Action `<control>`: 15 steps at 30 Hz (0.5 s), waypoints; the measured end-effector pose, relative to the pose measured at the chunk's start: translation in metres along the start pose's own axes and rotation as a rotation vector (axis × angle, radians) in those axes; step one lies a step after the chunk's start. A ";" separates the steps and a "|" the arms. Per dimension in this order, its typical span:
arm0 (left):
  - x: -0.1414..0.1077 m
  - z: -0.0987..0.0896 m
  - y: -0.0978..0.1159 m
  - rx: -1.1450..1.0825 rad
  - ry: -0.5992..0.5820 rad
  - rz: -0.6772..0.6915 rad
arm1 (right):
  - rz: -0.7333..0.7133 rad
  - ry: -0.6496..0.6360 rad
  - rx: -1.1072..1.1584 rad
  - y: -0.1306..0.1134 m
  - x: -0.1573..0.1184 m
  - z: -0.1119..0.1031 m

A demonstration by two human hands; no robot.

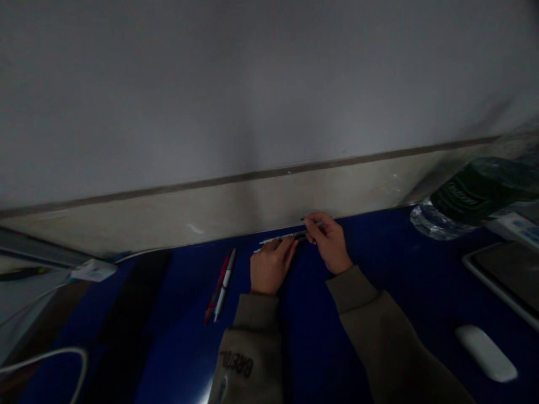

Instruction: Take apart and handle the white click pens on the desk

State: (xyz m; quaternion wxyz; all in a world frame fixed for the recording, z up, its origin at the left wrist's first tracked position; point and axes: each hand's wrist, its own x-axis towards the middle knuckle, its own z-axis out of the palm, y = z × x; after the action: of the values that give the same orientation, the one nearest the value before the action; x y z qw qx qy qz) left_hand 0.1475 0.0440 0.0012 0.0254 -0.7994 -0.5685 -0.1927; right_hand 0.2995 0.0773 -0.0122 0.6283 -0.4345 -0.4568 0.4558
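Observation:
Both of my hands hold a slim white-and-black pen (283, 238) level, just above the far edge of the dark blue desk mat (181, 320). My left hand (273, 265) pinches it near the middle with its fingertips. My right hand (329, 242) grips the end to the right, and its fingers hide part of the barrel. Just left of my left hand, a red pen (217, 289) and a white pen (224, 285) lie side by side on the mat. Olive sleeves cover both of my forearms.
A plastic water bottle (471, 201) with a dark label lies at the far right. Below it are a dark tablet (507, 278) in a white frame and a white mouse (486, 353). A white cable (46, 362) and a white adapter (93, 270) sit at the left, against a pale wall (252, 84).

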 end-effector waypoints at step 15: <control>0.001 0.000 -0.002 0.025 -0.074 0.030 | -0.053 -0.295 -0.329 -0.005 -0.016 0.008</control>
State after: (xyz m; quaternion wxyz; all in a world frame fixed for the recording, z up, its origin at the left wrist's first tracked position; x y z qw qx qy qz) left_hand 0.1453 0.0453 0.0013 0.0171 -0.8142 -0.5592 -0.1554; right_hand 0.2902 0.0620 -0.0082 0.4871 -0.4478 -0.6231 0.4169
